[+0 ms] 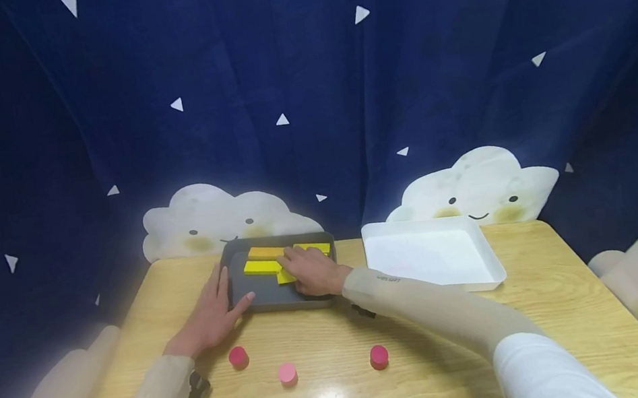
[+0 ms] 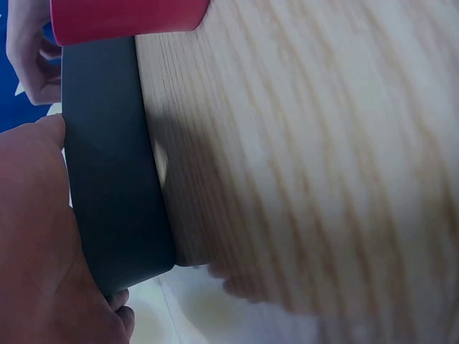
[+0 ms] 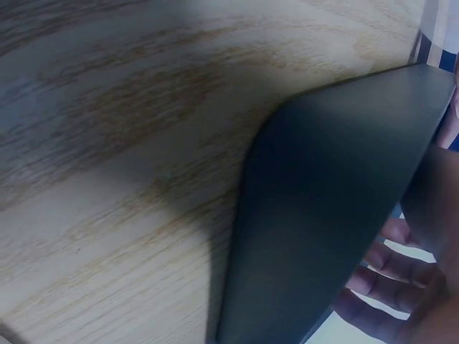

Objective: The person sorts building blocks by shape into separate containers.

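My left hand rests against the near left corner of a dark grey tray. Its fingers lie along the tray's left side, and the thumb reaches over the near rim. Inside the tray, my right hand is over several flat blocks, its fingers bent downward. An orange block lies at the back with a yellow block in front of it. Another yellow block sits partly under the right hand, and one more shows behind it. The right fingertips are hidden, so their hold cannot be made out.
A white tray stands right of the grey one, under the right forearm's far side. On the near table lie a red disc, a pink disc and a second red disc. A dark blue curtain hangs behind.
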Action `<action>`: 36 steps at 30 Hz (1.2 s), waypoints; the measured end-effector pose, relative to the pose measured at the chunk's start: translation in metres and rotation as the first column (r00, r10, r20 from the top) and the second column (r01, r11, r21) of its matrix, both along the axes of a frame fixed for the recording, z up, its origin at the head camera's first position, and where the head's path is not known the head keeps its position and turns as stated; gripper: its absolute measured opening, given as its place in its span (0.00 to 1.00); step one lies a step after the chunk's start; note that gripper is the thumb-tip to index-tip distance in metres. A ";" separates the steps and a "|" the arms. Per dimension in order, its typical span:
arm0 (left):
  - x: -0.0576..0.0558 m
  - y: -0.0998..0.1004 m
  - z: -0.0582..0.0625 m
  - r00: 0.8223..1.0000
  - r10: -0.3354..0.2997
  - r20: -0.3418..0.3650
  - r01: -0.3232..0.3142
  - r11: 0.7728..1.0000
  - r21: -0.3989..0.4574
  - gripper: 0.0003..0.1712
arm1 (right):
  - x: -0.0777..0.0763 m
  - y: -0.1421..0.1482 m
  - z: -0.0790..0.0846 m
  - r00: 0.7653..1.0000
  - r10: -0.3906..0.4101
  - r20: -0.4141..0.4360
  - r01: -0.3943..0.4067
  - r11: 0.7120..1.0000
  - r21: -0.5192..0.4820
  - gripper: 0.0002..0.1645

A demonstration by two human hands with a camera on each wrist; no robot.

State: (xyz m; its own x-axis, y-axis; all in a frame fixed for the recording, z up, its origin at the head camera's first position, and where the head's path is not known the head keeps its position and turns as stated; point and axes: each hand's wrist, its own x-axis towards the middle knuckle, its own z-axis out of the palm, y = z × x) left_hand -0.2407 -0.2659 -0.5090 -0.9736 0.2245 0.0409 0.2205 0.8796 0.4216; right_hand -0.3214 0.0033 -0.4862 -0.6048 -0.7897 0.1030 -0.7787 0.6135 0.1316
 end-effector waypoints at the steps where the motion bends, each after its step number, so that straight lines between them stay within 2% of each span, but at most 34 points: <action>1: 0.000 0.000 0.000 1.000 0.000 0.001 0.000 1.000 -0.001 0.60 | 0.000 0.000 0.000 1.000 0.001 -0.003 -0.001 1.000 0.003 0.24; 16: 0.000 0.000 0.000 1.000 0.003 0.001 -0.003 1.000 -0.011 0.61 | 0.002 0.002 -0.001 0.999 -0.023 0.033 0.023 1.000 0.017 0.26; 21: 0.000 0.000 0.001 1.000 0.004 0.000 -0.004 1.000 -0.010 0.61 | 0.002 0.005 0.000 0.999 -0.033 0.042 0.033 0.999 -0.015 0.26; 32: 0.001 0.001 0.003 1.000 0.000 -0.016 0.000 1.000 -0.006 0.60 | 0.005 0.017 0.013 0.998 -0.043 0.049 0.046 0.996 -0.076 0.27; 36: 0.000 0.001 0.001 1.000 0.000 -0.016 0.000 1.000 -0.006 0.60 | 0.010 0.023 0.018 0.997 -0.048 0.053 0.053 0.994 -0.092 0.31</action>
